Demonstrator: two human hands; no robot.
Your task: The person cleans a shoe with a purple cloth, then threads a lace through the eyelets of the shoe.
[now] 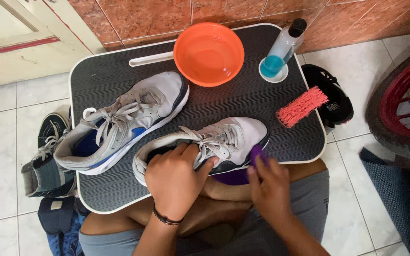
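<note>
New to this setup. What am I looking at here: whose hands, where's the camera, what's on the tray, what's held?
There is no machine here: one person sits on a tiled floor, and the single camera on their head looks down at their own two bare hands. Across their lap sits a small dark lap table.

On it lie two grey sneakers, a far sneaker and a near sneaker, plus an orange bowl of clear liquid, a bottle with blue liquid, and a pink brush.

The left hand grips the near sneaker by its opening. The right hand presses a purple cloth against that shoe's side.
</note>
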